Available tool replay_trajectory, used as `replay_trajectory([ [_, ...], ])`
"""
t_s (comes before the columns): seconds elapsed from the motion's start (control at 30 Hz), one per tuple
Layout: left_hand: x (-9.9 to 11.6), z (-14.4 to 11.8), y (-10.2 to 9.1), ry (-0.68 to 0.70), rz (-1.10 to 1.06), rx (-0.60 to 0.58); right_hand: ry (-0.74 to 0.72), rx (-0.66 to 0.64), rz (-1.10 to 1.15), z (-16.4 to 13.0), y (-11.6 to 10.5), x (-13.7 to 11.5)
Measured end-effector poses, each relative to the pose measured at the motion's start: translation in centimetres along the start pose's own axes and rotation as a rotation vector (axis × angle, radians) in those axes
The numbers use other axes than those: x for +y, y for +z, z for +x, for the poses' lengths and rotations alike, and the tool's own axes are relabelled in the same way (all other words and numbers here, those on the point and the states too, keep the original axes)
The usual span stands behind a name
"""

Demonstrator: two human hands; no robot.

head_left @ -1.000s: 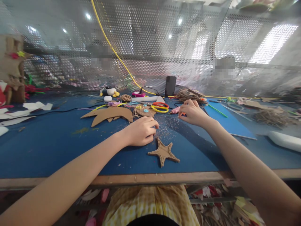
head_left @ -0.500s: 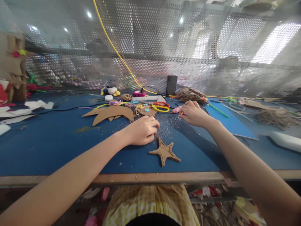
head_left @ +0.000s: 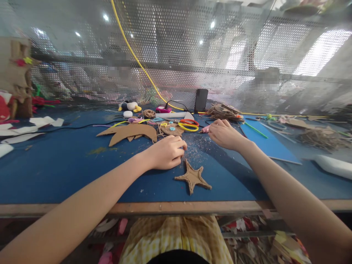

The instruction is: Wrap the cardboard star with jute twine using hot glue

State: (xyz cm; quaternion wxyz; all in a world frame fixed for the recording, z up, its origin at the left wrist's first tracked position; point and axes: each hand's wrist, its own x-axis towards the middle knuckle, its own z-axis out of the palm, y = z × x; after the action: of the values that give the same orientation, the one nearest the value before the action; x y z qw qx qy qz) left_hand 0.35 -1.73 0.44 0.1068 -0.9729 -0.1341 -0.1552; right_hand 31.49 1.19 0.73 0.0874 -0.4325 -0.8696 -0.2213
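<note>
Two bare hands rest on a blue table [head_left: 55, 168]. Left hand [head_left: 165, 152], fingers curled closed, sits just beside a cardboard star [head_left: 193, 176] near the front edge. Right hand [head_left: 224, 132] closes its fingers around a pink tool [head_left: 205, 128], farther back by yellow scissors [head_left: 187, 125].

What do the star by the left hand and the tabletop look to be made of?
The star looks like brown cardboard wrapped in jute twine, going by its ridged, matte surface. The tabletop seems covered in blue felt or matte sheet, with a bare wooden front edge.
</note>
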Motion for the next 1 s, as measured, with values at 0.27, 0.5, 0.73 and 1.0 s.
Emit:
replay_trajectory([
  [0.27,0.5,0.5,0.4,-0.241,-0.124,0.154,0.064,0.04,0.246,0.2,1.0,0.0],
  [0.5,-1.6,4.6,3.1,-0.489,-0.231,0.329,-0.035,0.111,0.408,-0.1,0.8,-0.3],
  [0.73,-3.4,7.4,6.2,-0.512,-0.255,0.356,-0.057,0.131,0.409,-0.4,0.0,-0.7],
  [1.0,-3.5,7.0,6.5,-0.529,-0.297,0.352,-0.068,0.126,0.43,-0.4,0.1,-0.8],
])
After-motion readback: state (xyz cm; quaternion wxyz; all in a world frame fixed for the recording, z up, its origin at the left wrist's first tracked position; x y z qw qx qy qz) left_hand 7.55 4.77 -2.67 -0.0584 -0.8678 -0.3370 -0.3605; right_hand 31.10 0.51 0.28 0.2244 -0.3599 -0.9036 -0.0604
